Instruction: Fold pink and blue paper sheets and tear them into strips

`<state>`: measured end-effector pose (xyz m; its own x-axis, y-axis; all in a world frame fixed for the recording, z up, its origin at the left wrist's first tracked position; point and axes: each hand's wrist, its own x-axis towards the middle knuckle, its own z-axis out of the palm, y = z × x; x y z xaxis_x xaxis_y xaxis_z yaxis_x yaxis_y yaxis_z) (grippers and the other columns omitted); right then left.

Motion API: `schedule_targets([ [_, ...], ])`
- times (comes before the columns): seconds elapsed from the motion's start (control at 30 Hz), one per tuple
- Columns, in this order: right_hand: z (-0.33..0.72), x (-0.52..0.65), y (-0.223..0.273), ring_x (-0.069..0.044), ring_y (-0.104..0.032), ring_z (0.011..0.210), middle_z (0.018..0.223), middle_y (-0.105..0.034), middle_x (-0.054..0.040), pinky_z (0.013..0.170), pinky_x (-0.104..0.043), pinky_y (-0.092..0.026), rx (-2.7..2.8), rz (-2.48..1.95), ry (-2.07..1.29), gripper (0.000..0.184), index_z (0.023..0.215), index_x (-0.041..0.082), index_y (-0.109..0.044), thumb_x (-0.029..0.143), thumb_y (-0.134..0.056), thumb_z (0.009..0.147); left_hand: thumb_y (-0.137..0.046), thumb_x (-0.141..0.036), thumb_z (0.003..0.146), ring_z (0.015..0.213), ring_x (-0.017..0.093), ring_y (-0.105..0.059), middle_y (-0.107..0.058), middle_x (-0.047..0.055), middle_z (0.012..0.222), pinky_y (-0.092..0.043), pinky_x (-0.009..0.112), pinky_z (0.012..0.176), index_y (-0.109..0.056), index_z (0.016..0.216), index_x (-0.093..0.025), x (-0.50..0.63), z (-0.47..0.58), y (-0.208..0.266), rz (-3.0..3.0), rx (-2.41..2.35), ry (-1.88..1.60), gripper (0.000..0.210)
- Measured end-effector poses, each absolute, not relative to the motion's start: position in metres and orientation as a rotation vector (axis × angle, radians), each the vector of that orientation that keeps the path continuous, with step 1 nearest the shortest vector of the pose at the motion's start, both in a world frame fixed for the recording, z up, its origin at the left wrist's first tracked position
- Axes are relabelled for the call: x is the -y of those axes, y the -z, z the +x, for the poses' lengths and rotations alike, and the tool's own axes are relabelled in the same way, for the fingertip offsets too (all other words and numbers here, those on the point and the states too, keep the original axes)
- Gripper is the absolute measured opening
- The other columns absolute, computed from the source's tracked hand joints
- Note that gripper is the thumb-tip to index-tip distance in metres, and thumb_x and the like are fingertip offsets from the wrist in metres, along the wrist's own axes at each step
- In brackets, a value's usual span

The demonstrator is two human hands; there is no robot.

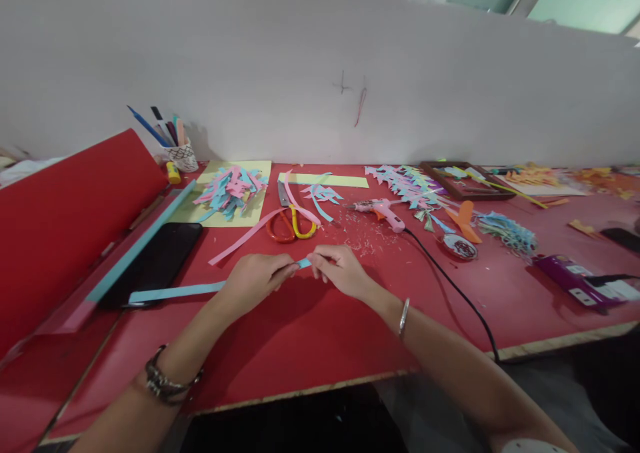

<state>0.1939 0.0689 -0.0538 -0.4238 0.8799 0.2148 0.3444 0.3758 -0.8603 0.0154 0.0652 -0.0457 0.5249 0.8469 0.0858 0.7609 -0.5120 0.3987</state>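
Observation:
Between my two hands runs a blue paper strip (177,292), its long end trailing left over a black phone. My left hand (257,274) pinches the strip near its right end, fingers closed. At that end my right hand (341,269) is closed on the strip too, thumb against fingers; a short blue bit shows between the hands. Just beyond them lie scissors (303,226) with one red and one yellow handle loop, a pink paper strip (245,236) and a pink glue gun (383,211).
A pile of pink and blue paper pieces (235,190) lies on yellow paper (255,218). The phone (165,253) is at left, a pen cup (183,156) behind. Fringed paper garlands (405,183), a wooden frame (443,185) and a purple power strip (570,278) are at right.

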Motion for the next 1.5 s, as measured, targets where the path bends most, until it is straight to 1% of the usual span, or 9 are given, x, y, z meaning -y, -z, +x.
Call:
schedule_targets([
  [0.1,0.194,-0.070,0.055,-0.005,-0.043,0.045,0.047,-0.046,0.0042,0.048,-0.017,-0.033,1.960,-1.040,-1.062,0.034,0.051,0.017,-0.043,0.032,-0.039,0.080,-0.034,-0.035,0.083,0.045,0.009,-0.048,-0.052,-0.004,0.046,-0.027,0.019,0.047,-0.047,0.055,-0.018,-0.064,0.015,0.045,2.401,-1.295,-0.442,0.036],
  [0.3,0.195,-0.074,0.058,-0.006,-0.043,0.043,0.046,-0.047,0.0044,0.047,-0.018,-0.034,1.937,-1.010,-1.280,0.032,0.052,0.017,-0.044,0.039,-0.045,0.076,-0.034,-0.035,0.082,0.045,0.008,-0.047,-0.053,-0.004,0.047,-0.027,0.019,0.048,-0.048,0.056,-0.018,-0.064,0.018,0.046,2.371,-1.223,-0.433,0.034],
  [0.4,0.197,-0.075,0.059,-0.005,-0.041,0.043,0.046,-0.046,0.0043,0.046,-0.018,-0.033,1.930,-1.019,-1.188,0.035,0.050,0.017,-0.044,0.039,-0.044,0.077,-0.032,-0.037,0.082,0.047,0.009,-0.047,-0.051,-0.004,0.047,-0.027,0.020,0.048,-0.047,0.055,-0.018,-0.066,0.017,0.047,2.386,-1.284,-0.443,0.036],
  [0.53,0.203,-0.078,0.058,-0.005,-0.041,0.042,0.045,-0.046,0.0043,0.045,-0.018,-0.032,1.872,-1.066,-1.101,0.036,0.050,0.017,-0.045,0.040,-0.043,0.078,-0.031,-0.037,0.083,0.048,0.010,-0.047,-0.051,-0.003,0.050,-0.027,0.020,0.049,-0.051,0.061,-0.018,-0.069,0.012,0.047,2.411,-1.368,-0.477,0.035],
  [0.83,0.207,-0.081,0.050,-0.006,-0.041,0.044,0.044,-0.046,0.0036,0.047,-0.019,-0.032,1.919,-1.138,-0.984,0.039,0.048,0.017,-0.045,0.041,-0.043,0.077,-0.031,-0.034,0.083,0.055,0.012,-0.051,-0.058,0.000,0.059,-0.030,0.021,0.051,-0.052,0.065,-0.018,-0.072,0.008,0.047,2.480,-1.416,-0.441,0.031],
  [1.03,0.204,-0.081,0.055,-0.005,-0.041,0.041,0.048,-0.047,0.0049,0.043,-0.019,-0.033,1.803,-1.053,-1.250,0.037,0.057,0.018,-0.044,0.052,-0.045,0.072,-0.030,-0.033,0.083,0.055,0.013,-0.051,-0.056,0.000,0.058,-0.031,0.021,0.052,-0.052,0.067,-0.018,-0.071,0.009,0.047,2.459,-1.368,-0.476,0.031],
  [1.13,0.198,-0.079,0.058,-0.005,-0.041,0.042,0.049,-0.047,0.0052,0.043,-0.019,-0.035,1.798,-0.957,-1.388,0.041,0.061,0.019,-0.043,0.058,-0.044,0.069,-0.028,-0.034,0.084,0.056,0.012,-0.051,-0.055,-0.001,0.058,-0.032,0.021,0.053,-0.050,0.066,-0.018,-0.070,0.012,0.049,2.434,-1.312,-0.502,0.033],
  [1.3,0.192,-0.073,0.062,-0.005,-0.041,0.042,0.046,-0.046,0.0039,0.045,-0.019,-0.035,1.884,-0.971,-1.369,0.048,0.054,0.017,-0.044,0.058,-0.032,0.077,-0.029,-0.034,0.084,0.054,0.013,-0.049,-0.053,-0.001,0.056,-0.030,0.022,0.051,-0.048,0.064,-0.018,-0.068,0.019,0.053,2.495,-1.332,-0.403,0.033],
  [1.5,0.191,-0.071,0.067,-0.005,-0.037,0.038,0.041,-0.042,0.0049,0.042,-0.018,-0.031,1.850,-1.091,-1.218,0.051,0.051,0.018,-0.042,0.057,-0.029,0.080,-0.030,-0.033,0.085,0.055,0.012,-0.050,-0.054,-0.002,0.057,-0.027,0.021,0.050,-0.048,0.064,-0.018,-0.066,0.024,0.050,2.466,-1.426,-0.381,0.031],
])
